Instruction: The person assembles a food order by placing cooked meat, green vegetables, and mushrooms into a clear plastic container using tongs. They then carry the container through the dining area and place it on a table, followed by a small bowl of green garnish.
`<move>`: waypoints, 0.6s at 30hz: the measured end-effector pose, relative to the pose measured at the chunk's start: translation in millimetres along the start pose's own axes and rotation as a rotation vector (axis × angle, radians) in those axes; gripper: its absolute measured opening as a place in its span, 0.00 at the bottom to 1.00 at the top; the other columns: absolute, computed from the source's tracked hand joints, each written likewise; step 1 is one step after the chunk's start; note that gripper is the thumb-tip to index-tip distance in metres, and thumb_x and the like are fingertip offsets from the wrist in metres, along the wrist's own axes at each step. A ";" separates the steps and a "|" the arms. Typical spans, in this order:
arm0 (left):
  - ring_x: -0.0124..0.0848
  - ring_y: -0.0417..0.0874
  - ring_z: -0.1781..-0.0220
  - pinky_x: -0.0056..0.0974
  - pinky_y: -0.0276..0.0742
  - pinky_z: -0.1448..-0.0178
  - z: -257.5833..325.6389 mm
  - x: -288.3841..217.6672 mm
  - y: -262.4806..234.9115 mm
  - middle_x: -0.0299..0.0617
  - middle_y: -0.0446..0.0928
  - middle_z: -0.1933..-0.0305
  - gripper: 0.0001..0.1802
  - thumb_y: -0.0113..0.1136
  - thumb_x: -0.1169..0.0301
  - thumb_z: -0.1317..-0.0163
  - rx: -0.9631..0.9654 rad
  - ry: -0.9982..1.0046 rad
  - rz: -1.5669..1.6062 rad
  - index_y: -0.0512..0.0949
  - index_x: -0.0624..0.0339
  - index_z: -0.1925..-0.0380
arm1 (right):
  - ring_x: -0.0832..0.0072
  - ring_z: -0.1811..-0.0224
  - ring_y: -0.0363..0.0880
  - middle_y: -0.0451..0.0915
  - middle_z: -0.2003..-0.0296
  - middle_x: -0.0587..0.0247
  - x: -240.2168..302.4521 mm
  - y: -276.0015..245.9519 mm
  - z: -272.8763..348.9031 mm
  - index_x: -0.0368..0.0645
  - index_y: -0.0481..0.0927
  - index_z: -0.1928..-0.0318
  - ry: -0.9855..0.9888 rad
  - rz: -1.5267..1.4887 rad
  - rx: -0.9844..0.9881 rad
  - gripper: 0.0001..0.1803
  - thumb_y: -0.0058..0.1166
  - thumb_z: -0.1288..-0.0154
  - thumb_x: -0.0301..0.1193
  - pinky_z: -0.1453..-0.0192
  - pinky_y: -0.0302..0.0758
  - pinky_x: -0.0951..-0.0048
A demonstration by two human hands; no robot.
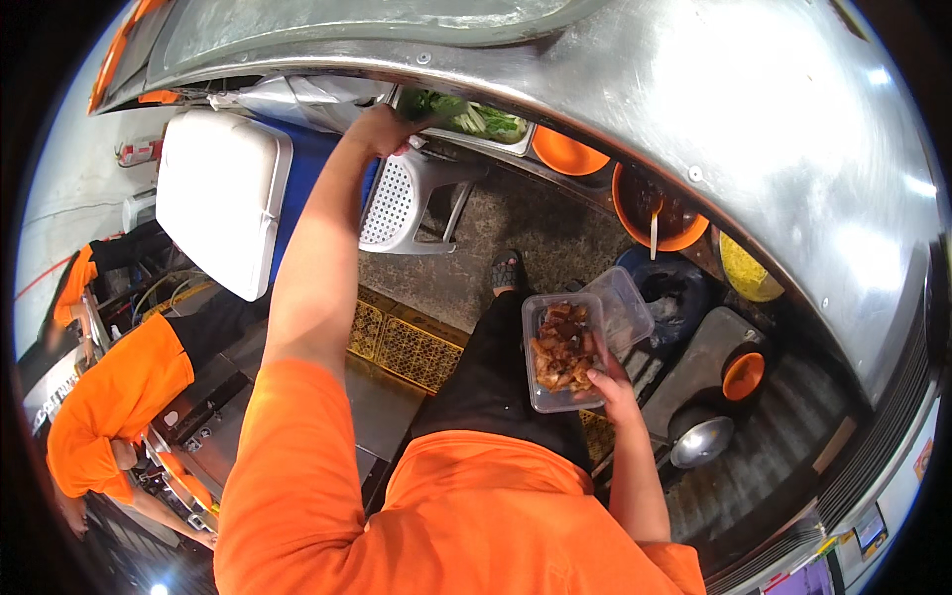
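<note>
On the head view, I have the right hand [617,395] pinching one clear container [548,399] of brown meat pieces [561,342] at its right side, above the trousers [491,387]. The left hand [381,132] is at one metal tray [521,148] of greens [481,120], grip too hidden to tell; I count three orange bowls [568,154].

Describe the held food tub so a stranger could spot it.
Start at the big orange shirt, bottom centre. Just above it, the right hand holds a clear rectangular tub. Unlike the opaque orange bowls, it is see-through, with brown food chunks inside.
</note>
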State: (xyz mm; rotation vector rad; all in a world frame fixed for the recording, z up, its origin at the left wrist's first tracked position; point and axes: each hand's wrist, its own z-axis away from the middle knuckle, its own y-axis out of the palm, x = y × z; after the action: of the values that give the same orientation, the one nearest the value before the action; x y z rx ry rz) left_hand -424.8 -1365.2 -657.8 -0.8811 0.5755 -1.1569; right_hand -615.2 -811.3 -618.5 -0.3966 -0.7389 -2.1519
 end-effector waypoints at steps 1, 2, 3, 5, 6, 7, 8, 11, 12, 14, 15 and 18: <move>0.30 0.82 0.77 0.37 0.80 0.67 4.2 3.2 -7.1 0.36 0.79 0.79 0.50 0.58 0.70 0.49 -0.003 -0.013 0.085 0.54 0.17 0.27 | 0.63 0.34 0.70 0.55 0.26 0.55 -1.9 -0.4 -0.5 0.41 0.51 0.23 -0.010 -0.007 -0.006 0.47 0.56 0.39 0.39 0.58 0.84 0.70; 0.31 0.82 0.76 0.38 0.80 0.66 11.5 7.8 -11.9 0.36 0.80 0.77 0.46 0.59 0.67 0.46 -0.005 -0.032 0.171 0.57 0.17 0.28 | 0.63 0.34 0.70 0.55 0.26 0.55 -4.2 -1.9 -1.6 0.41 0.50 0.23 -0.019 -0.011 -0.007 0.47 0.56 0.40 0.39 0.58 0.84 0.70; 0.32 0.82 0.76 0.39 0.81 0.66 15.3 10.0 -16.3 0.37 0.81 0.75 0.42 0.60 0.64 0.43 -0.007 -0.049 0.257 0.59 0.17 0.29 | 0.63 0.34 0.70 0.55 0.26 0.55 -6.4 -2.8 -2.0 0.41 0.50 0.23 -0.028 -0.016 -0.010 0.47 0.56 0.40 0.40 0.58 0.84 0.70; 0.29 0.81 0.79 0.37 0.77 0.69 17.6 2.9 -18.5 0.34 0.77 0.81 0.32 0.59 0.68 0.47 0.043 -0.278 0.593 0.72 0.31 0.38 | 0.64 0.38 0.74 0.56 0.26 0.54 -9.4 -3.3 -2.3 0.40 0.49 0.23 -0.039 -0.020 -0.003 0.48 0.56 0.40 0.40 0.59 0.83 0.70; 0.29 0.81 0.79 0.37 0.77 0.70 9.3 -6.6 -20.0 0.34 0.77 0.81 0.24 0.59 0.66 0.45 0.103 -0.481 0.770 0.78 0.36 0.45 | 0.65 0.41 0.76 0.57 0.26 0.54 -10.4 -3.2 -3.0 0.39 0.48 0.23 -0.046 -0.021 -0.002 0.49 0.56 0.40 0.40 0.60 0.83 0.70; 0.30 0.81 0.79 0.37 0.78 0.69 3.2 -14.6 -21.8 0.36 0.78 0.81 0.13 0.60 0.62 0.44 0.121 -0.552 0.837 0.81 0.43 0.58 | 0.65 0.41 0.76 0.56 0.26 0.53 -10.7 -2.5 -3.7 0.39 0.48 0.23 -0.048 -0.017 -0.005 0.49 0.56 0.40 0.40 0.60 0.83 0.70; 0.31 0.82 0.79 0.37 0.79 0.69 -3.8 -23.5 -24.9 0.37 0.79 0.81 0.10 0.61 0.58 0.43 0.136 -0.623 0.902 0.84 0.50 0.70 | 0.66 0.42 0.77 0.56 0.26 0.53 -10.6 -1.2 -3.7 0.39 0.48 0.23 -0.050 -0.014 -0.010 0.49 0.55 0.40 0.40 0.60 0.83 0.70; 0.34 0.83 0.77 0.39 0.80 0.68 -15.1 0.1 8.4 0.41 0.80 0.79 0.10 0.61 0.59 0.43 0.051 -0.136 0.218 0.84 0.50 0.67 | 0.67 0.42 0.77 0.56 0.26 0.52 -9.8 0.8 -2.5 0.38 0.47 0.23 -0.035 0.011 0.003 0.49 0.55 0.40 0.40 0.60 0.83 0.71; 0.37 0.84 0.74 0.41 0.79 0.66 -9.8 7.6 15.3 0.40 0.82 0.77 0.11 0.59 0.58 0.39 -0.022 -0.126 0.208 0.85 0.50 0.68 | 0.67 0.43 0.77 0.56 0.26 0.52 -10.2 1.1 -1.5 0.38 0.47 0.23 -0.027 0.015 0.001 0.49 0.55 0.40 0.40 0.60 0.83 0.72; 0.37 0.84 0.72 0.41 0.78 0.66 9.8 20.8 17.0 0.39 0.84 0.74 0.14 0.57 0.57 0.33 -0.176 -0.035 0.172 0.86 0.52 0.67 | 0.67 0.42 0.77 0.56 0.26 0.51 -8.1 2.3 0.4 0.38 0.47 0.23 -0.037 0.019 -0.001 0.49 0.55 0.40 0.40 0.60 0.83 0.72; 0.33 0.83 0.74 0.38 0.77 0.68 18.2 15.4 -0.1 0.37 0.83 0.75 0.15 0.57 0.57 0.33 -0.167 -0.133 0.413 0.85 0.54 0.66 | 0.66 0.42 0.77 0.56 0.26 0.51 -9.0 3.2 0.9 0.38 0.47 0.23 -0.046 0.012 -0.012 0.49 0.55 0.40 0.40 0.60 0.83 0.72; 0.21 0.76 0.77 0.29 0.69 0.73 60.3 -3.4 -60.5 0.31 0.80 0.75 0.17 0.58 0.56 0.31 -0.121 -0.561 1.179 0.84 0.60 0.63 | 0.65 0.41 0.76 0.56 0.26 0.51 -15.1 2.8 -0.8 0.39 0.48 0.23 -0.076 -0.019 -0.021 0.49 0.56 0.40 0.41 0.59 0.84 0.72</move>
State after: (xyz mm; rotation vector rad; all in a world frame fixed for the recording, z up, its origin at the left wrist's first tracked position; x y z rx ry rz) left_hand -411.1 -1352.9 -574.3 -0.7226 0.5552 0.1949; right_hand -603.6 -804.1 -625.8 -0.4860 -0.7658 -2.1740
